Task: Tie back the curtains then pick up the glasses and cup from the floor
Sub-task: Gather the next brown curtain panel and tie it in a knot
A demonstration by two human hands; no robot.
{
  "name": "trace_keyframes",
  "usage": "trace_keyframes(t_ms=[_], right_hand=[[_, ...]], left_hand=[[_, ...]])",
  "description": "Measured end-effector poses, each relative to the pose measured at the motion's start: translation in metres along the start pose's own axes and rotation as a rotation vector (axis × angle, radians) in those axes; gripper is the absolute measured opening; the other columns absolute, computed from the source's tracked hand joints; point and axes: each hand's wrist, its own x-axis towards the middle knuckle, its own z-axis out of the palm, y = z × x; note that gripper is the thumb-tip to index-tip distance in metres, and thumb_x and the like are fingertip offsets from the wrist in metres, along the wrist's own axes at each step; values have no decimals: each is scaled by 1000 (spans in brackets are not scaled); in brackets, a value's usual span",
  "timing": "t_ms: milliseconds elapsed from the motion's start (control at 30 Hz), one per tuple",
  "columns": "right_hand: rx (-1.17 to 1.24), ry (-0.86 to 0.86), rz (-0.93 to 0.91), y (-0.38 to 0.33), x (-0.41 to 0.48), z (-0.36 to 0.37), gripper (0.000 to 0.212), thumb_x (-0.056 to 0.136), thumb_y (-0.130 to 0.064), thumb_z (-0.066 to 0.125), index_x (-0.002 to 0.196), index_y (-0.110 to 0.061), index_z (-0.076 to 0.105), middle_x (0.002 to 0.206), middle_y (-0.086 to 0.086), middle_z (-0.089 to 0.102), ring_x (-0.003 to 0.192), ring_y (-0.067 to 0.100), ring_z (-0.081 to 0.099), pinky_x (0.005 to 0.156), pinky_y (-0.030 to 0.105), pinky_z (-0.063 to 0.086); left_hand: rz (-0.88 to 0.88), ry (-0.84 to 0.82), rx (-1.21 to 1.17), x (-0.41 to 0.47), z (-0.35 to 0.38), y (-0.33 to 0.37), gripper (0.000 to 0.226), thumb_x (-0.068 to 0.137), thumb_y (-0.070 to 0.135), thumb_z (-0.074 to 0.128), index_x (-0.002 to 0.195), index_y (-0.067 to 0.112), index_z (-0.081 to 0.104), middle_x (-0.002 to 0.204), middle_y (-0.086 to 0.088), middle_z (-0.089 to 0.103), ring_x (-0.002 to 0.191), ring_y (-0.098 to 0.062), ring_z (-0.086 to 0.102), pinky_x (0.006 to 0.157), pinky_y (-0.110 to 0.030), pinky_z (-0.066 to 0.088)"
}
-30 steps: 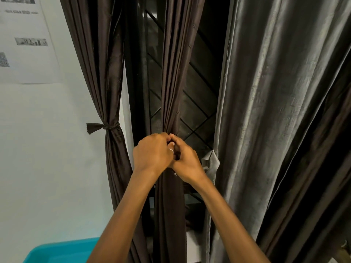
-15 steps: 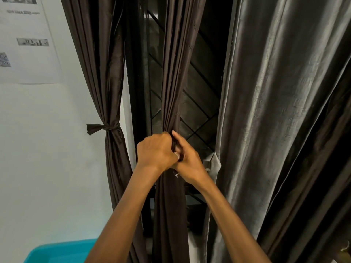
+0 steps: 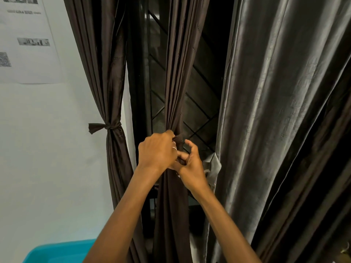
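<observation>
In the head view, a change is seen in the right hand [image 3: 190,165]: half a second ago it was pressed flat against the left hand [image 3: 157,151] with one finger stretched upward, and now its fingers [image 3: 188,143] are spread apart and curled, with a gap opened above the left knuckles. The left hand is kept where it was.

The left hand is held palm-away with its fingers wrapped round the gathered middle curtain [image 3: 176,73], which is bunched tightly at that height; a ring [image 3: 174,148] is seen on one finger. The right hand is set just beside it, one finger laid against the left hand; whether any fabric is pinched by it cannot be told. Both forearms are raised from below.

The left curtain [image 3: 98,63] is already cinched by a knotted tie-back [image 3: 106,127]. A grey curtain [image 3: 275,111] hangs loose on the right, and a window grille [image 3: 201,109] is seen between.
</observation>
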Motion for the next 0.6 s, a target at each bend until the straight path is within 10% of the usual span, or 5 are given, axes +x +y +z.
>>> trace_keyframes(t_ms=[200,600], right_hand=[[-107,8,-76,-4,-9,3,26,99,-6,63,123,-12,56,102,2,76,91,18,76,81,38,63],[-972,81,-599,-61,23,-40,24,98,-16,65,121,-10,69,106,7,68,92,22,68,81,36,57]], left_hand=[[14,-127,-138,5,8,-8,22,103,34,41,124,28,45,88,-2,65,82,-28,66,75,-45,55],[5,-199,-401,8,12,-37,7,105,32,41,110,31,46,71,0,58,62,-19,55,62,-45,49]])
